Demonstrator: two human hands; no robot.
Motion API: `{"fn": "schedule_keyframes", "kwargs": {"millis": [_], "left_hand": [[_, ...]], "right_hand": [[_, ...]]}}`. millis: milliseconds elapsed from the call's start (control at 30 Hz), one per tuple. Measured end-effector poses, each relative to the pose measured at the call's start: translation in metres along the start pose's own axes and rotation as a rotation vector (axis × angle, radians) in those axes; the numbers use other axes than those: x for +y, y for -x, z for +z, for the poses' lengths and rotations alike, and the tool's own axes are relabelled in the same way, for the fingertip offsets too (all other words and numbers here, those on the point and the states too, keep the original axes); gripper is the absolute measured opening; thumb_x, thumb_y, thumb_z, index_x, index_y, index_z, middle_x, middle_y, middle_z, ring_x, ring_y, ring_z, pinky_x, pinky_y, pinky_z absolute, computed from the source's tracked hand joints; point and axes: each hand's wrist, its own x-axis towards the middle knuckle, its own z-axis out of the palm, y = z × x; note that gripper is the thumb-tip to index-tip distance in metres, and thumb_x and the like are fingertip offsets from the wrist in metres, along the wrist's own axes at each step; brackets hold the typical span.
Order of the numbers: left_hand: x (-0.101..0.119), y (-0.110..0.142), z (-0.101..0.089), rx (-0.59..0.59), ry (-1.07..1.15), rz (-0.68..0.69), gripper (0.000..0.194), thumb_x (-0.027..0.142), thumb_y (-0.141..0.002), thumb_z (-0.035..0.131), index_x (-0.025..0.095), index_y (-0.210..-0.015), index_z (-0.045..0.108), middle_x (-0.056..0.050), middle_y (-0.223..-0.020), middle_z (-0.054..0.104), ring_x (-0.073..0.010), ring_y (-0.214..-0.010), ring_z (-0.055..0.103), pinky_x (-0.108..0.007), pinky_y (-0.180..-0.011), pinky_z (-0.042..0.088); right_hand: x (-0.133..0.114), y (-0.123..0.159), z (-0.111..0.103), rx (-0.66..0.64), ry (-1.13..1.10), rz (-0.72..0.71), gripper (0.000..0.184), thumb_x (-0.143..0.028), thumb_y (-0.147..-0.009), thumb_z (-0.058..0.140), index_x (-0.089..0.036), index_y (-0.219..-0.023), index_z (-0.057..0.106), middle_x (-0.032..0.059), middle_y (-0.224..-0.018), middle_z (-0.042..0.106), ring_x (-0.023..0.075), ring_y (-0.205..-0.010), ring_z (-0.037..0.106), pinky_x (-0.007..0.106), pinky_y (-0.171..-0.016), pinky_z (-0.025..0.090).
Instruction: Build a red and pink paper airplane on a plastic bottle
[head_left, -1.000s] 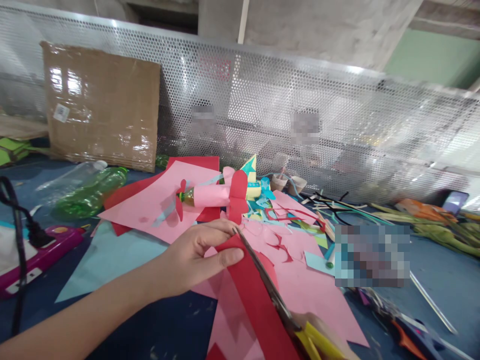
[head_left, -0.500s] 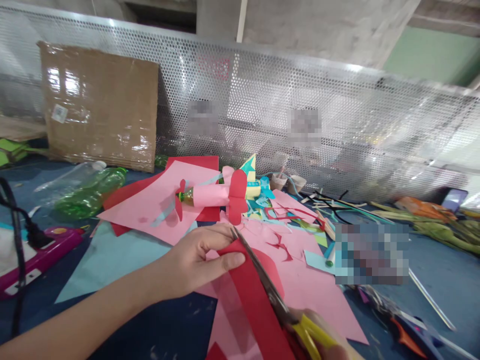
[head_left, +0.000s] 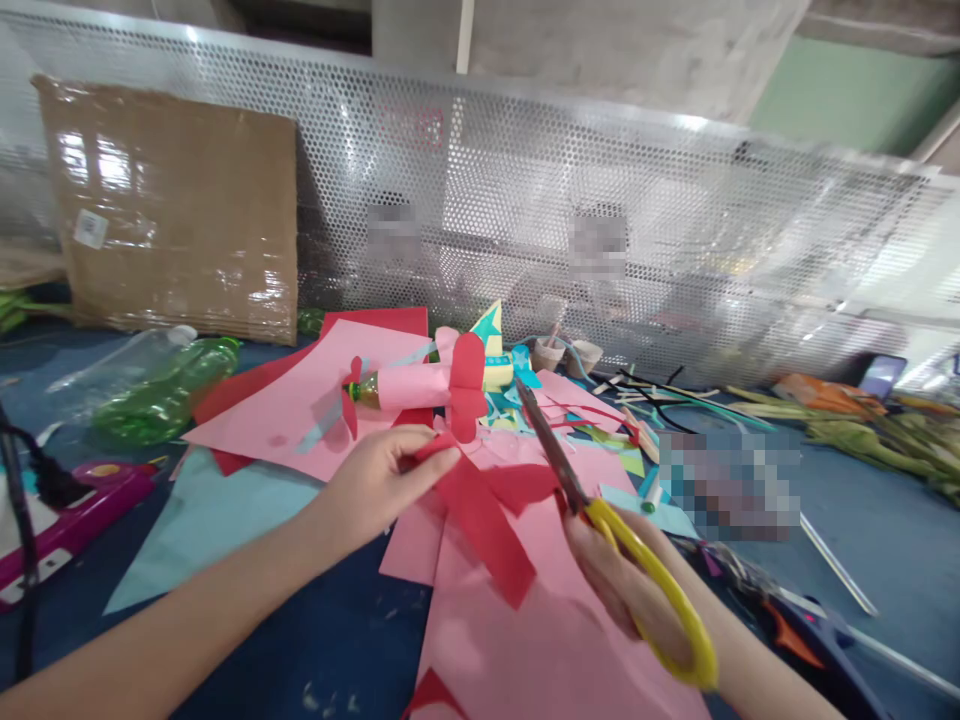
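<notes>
In my left hand a strip of red paper is pinched by its upper end between thumb and fingers; its lower end hangs over the pink sheets. My right hand grips yellow-handled scissors, the blades together and pointing up and away. A second red paper piece stretches from the strip to my right fingertips; whether it is joined to the strip I cannot tell. Just beyond lies a bottle wrapped in pink paper with red paper wings, like a small plane.
Pink sheets and a light blue sheet cover the blue table. At left are a green bottle, a purple power strip and cardboard against a perforated metal screen. A glue gun lies at right.
The scissors have come off the red paper, moving up and right, and their blades have closed. My left hand has shifted slightly left, and the strip's lower end now hangs free.
</notes>
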Motion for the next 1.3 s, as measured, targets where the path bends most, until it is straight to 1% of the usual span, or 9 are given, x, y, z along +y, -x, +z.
{"fn": "schedule_keyframes", "kwargs": {"millis": [233, 400, 567, 633, 800, 900, 1000, 1167, 1300], "left_hand": [[-0.011, -0.009, -0.008, 0.3, 0.33, -0.343, 0.036, 0.054, -0.072, 0.066, 0.019, -0.082, 0.07, -0.002, -0.076, 0.071, -0.0212, -0.077, 0.064, -0.027, -0.065, 0.048], [-0.002, -0.016, -0.016, 0.464, 0.699, -0.472, 0.021, 0.038, -0.068, 0.074, 0.02, -0.076, 0.067, -0.001, -0.062, 0.068, -0.0164, -0.055, 0.062, -0.023, -0.05, 0.048], [-0.007, -0.018, -0.023, 0.108, 0.472, -0.635, 0.03, 0.049, -0.068, 0.067, 0.019, -0.068, 0.066, -0.003, -0.057, 0.067, -0.0202, -0.051, 0.063, -0.027, -0.047, 0.047], [-0.016, -0.018, -0.02, -0.035, 0.163, -0.518, 0.035, 0.054, -0.068, 0.064, 0.019, -0.067, 0.068, -0.003, -0.062, 0.068, -0.023, -0.059, 0.065, -0.028, -0.05, 0.047], [-0.027, -0.016, -0.008, 0.05, -0.358, -0.071, 0.039, 0.054, -0.071, 0.052, 0.02, -0.059, 0.067, -0.008, -0.094, 0.066, -0.0263, -0.086, 0.063, -0.036, -0.078, 0.048], [-0.02, -0.012, -0.002, 0.052, -0.296, -0.017, 0.041, 0.056, -0.074, 0.051, 0.02, -0.06, 0.065, -0.007, -0.087, 0.064, -0.0239, -0.083, 0.062, -0.034, -0.078, 0.048], [-0.015, -0.009, 0.002, -0.076, -0.03, -0.172, 0.043, 0.058, -0.078, 0.05, 0.019, -0.063, 0.063, -0.001, -0.063, 0.062, -0.0178, -0.062, 0.06, -0.028, -0.062, 0.048], [-0.011, -0.004, 0.012, -0.035, 0.296, -0.288, 0.037, 0.054, -0.073, 0.061, 0.018, -0.065, 0.064, 0.0, -0.057, 0.065, -0.0146, -0.056, 0.061, -0.025, -0.061, 0.049], [-0.01, -0.003, 0.016, -0.017, 0.375, -0.306, 0.032, 0.05, -0.071, 0.066, 0.018, -0.069, 0.066, -0.001, -0.063, 0.069, -0.0165, -0.063, 0.066, -0.026, -0.065, 0.051]], "right_hand": [[0.015, -0.04, -0.027, 0.359, 0.615, -0.029, 0.022, -0.038, -0.079, 0.052, -0.017, -0.082, 0.059, 0.0038, -0.067, 0.06, 0.0171, -0.059, 0.055, 0.026, -0.053, 0.036], [0.026, -0.047, -0.029, 0.367, 0.766, 0.048, 0.028, -0.037, -0.081, 0.055, -0.016, -0.095, 0.066, 0.0098, -0.083, 0.069, 0.0212, -0.072, 0.063, 0.025, -0.058, 0.038], [0.025, -0.052, -0.025, 0.394, 0.769, 0.023, 0.033, -0.04, -0.083, 0.055, -0.018, -0.106, 0.065, 0.0093, -0.086, 0.071, 0.0227, -0.077, 0.064, 0.026, -0.061, 0.039], [0.024, -0.053, -0.023, 0.391, 0.785, -0.018, 0.033, -0.039, -0.084, 0.053, -0.017, -0.107, 0.064, 0.0097, -0.087, 0.07, 0.0225, -0.079, 0.064, 0.026, -0.063, 0.04], [0.026, -0.053, -0.022, 0.314, 0.924, -0.097, 0.025, -0.03, -0.087, 0.05, -0.013, -0.096, 0.065, 0.0122, -0.087, 0.069, 0.0242, -0.083, 0.064, 0.029, -0.069, 0.042], [0.025, -0.051, -0.023, 0.342, 1.008, -0.158, 0.022, -0.03, -0.086, 0.052, -0.013, -0.08, 0.065, 0.0144, -0.083, 0.066, 0.0281, -0.086, 0.062, 0.035, -0.076, 0.043], [0.019, -0.047, -0.023, 0.42, 0.819, -0.28, 0.022, -0.034, -0.085, 0.054, -0.015, -0.082, 0.065, 0.0137, -0.089, 0.066, 0.0281, -0.092, 0.06, 0.038, -0.084, 0.043], [0.003, -0.032, -0.012, -0.006, 0.179, -0.291, 0.038, -0.049, -0.087, 0.046, -0.017, -0.099, 0.063, 0.0084, -0.094, 0.068, 0.0185, -0.081, 0.063, 0.031, -0.073, 0.049], [0.0, -0.026, -0.002, -0.052, 0.241, -0.237, 0.032, -0.043, -0.077, 0.061, -0.018, -0.096, 0.065, 0.0066, -0.092, 0.068, 0.0183, -0.078, 0.061, 0.03, -0.07, 0.048]]}}
